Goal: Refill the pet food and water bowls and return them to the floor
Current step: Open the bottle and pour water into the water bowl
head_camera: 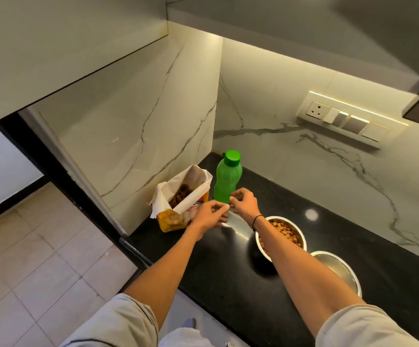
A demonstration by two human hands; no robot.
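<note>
Both hands are reaching out over the black polished stone countertop [228, 259], meeting just in front of the green plastic water bottle [227, 177]. The left hand [209, 214] is hovering with its fingers loosely curled and gripping nothing that can be seen; its fingertips are lying just beside the right hand [243, 202]. The right hand's fingers are bent too, close to the base of the bottle, but whether they are touching or pinching anything cannot be told. A thin dark band [257, 221] is circling the right wrist.

The bottle is standing upright with its green screw cap [232, 156] on, near the corner of the white veined marble walls [153, 136]. Just left of it, the yellow and white pet food bag [180, 199] is standing open, showing brown kibble inside.

Nearer the person, under the right forearm, 2 round steel bowls are sitting on the counter: the kibble-filled steel bowl [286, 234] and, beside it, the second steel bowl [338, 269], whose contents cannot be made out.

A white switch and socket panel [343, 118] is sitting on the right wall, and pale floor tiles [40, 259] are lying below to the left.
</note>
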